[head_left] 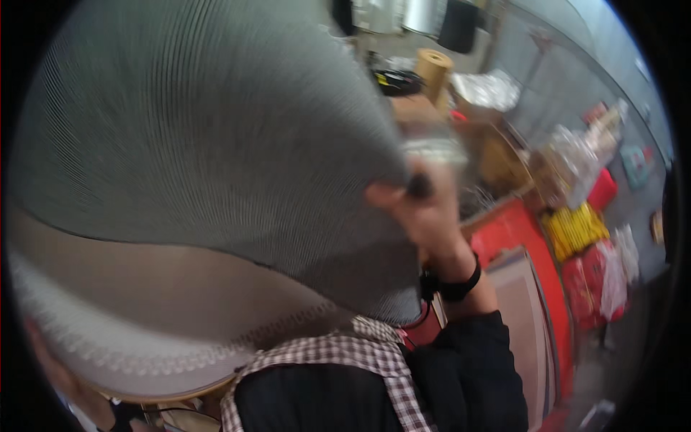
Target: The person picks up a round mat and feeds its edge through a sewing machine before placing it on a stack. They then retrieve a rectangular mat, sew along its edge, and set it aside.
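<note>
A large grey sheet with fine ribs point(245, 137) rises across the left and middle, its lower edge curved and dark-lined. Below that edge lies a beige mat with a pale patterned border point(165, 317). My right hand point(432, 212) is at the grey sheet's right edge, fingers curled, thumb toward the sheet. A dark, stubby part point(419, 186) shows in its grip, with a pale blurred shape above; I cannot make out what it is. At the far lower left, my left hand point(54, 360) is beside the mat's rim, blurred, its fingers mostly hidden.
An open cardboard box point(500, 162) and a brown roll point(433, 72) are beyond my right hand. Flat sheets point(515, 309) lie on a red surface point(515, 230) at right. Yellow packages point(576, 230) and red packages point(594, 284) with clear plastic are farther right.
</note>
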`<state>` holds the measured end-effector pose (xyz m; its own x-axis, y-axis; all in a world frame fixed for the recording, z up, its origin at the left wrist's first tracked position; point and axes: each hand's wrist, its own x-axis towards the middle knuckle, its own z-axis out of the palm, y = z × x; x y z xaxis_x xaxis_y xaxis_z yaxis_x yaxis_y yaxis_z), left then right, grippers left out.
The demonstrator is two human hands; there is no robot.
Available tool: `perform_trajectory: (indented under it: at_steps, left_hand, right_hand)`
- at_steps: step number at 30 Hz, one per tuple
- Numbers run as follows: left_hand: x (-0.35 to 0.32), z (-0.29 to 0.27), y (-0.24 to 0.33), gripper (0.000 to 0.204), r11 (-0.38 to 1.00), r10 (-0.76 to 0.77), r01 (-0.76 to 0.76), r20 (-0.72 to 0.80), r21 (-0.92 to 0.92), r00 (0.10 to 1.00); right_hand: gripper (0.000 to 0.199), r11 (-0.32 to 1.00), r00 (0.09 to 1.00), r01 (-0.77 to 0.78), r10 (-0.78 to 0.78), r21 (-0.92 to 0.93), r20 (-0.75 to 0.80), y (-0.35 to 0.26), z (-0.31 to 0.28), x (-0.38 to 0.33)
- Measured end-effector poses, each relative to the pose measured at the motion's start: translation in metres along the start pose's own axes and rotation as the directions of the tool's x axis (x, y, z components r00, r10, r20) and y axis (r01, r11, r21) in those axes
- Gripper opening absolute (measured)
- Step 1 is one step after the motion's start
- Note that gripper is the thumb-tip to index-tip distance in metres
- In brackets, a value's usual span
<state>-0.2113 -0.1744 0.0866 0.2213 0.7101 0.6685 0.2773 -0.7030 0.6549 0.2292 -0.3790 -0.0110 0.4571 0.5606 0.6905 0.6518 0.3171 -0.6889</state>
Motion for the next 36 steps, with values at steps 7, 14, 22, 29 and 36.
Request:
perform_trajectory:
  at_steps: [7,14,22,29,36]
  left_hand:
    - [0.035,0.161,0.08,0.038,0.832,0.554,-0.402,0.52,-0.383,0.651]
    - [0.008,0.251,0.087,0.048,0.839,0.508,-0.087,0.718,-0.537,0.476]
    - [0.033,0.25,-0.001,0.051,0.939,0.263,0.066,0.83,-0.336,0.492]
    - [0.075,0.084,-0.228,0.045,0.813,-0.359,0.538,0.533,-0.225,0.766]
    - [-0.073,-0.22,-0.37,0.034,0.545,-0.793,0.02,-0.508,-0.838,0.336]
  right_hand:
    - [0.046,0.951,0.531,-0.271,0.018,-0.15,-0.847,-0.069,-0.203,-0.113]
    - [0.061,0.876,0.248,-0.482,0.128,-0.007,-0.96,-0.125,-0.293,-0.374]
    - [0.056,0.555,-0.414,-0.758,0.0,0.344,-0.91,-0.085,-0.239,-0.679]
    - [0.026,-0.158,-0.156,-0.972,-0.12,0.174,-0.98,0.081,-0.25,-0.625]
    - [0.018,0.539,0.415,-0.839,0.721,0.073,-0.555,0.281,-0.108,-0.315]
